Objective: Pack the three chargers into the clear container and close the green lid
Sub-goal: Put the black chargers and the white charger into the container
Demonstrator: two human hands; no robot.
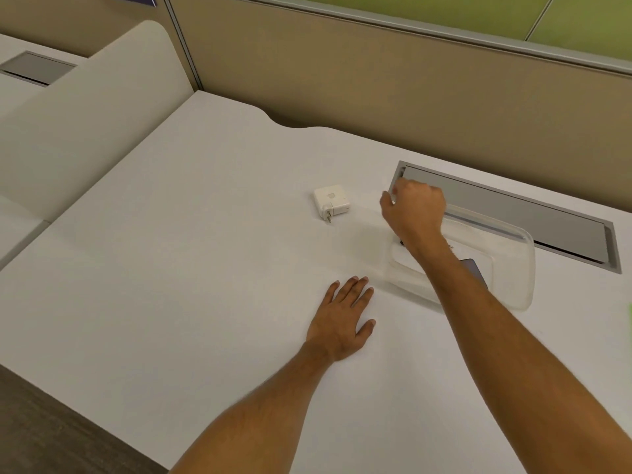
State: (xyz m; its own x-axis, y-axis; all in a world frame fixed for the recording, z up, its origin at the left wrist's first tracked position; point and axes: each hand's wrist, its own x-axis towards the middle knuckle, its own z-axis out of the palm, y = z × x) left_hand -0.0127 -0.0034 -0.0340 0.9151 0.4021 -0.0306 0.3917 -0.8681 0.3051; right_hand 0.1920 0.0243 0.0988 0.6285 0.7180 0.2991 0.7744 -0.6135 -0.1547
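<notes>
A white square charger [331, 201] with its plug prongs facing me lies on the white desk, left of the clear container [513, 268]. Inside the container a dark charger [476, 272] shows partly behind my right forearm, and a small dark bit peeks out under my wrist. My right hand [415, 210] hovers over the container's far left corner with its fingers curled; whatever may be inside them is hidden. My left hand [345, 316] rests flat on the desk, fingers spread, just left of the container. A sliver of green [630, 316] at the right frame edge may be the lid.
A grey cable tray cover [513, 210] is set into the desk right behind the container. A beige partition wall [342, 80] runs along the back, and a rounded white divider [102, 114] stands at the left. The desk's front edge drops off at lower left.
</notes>
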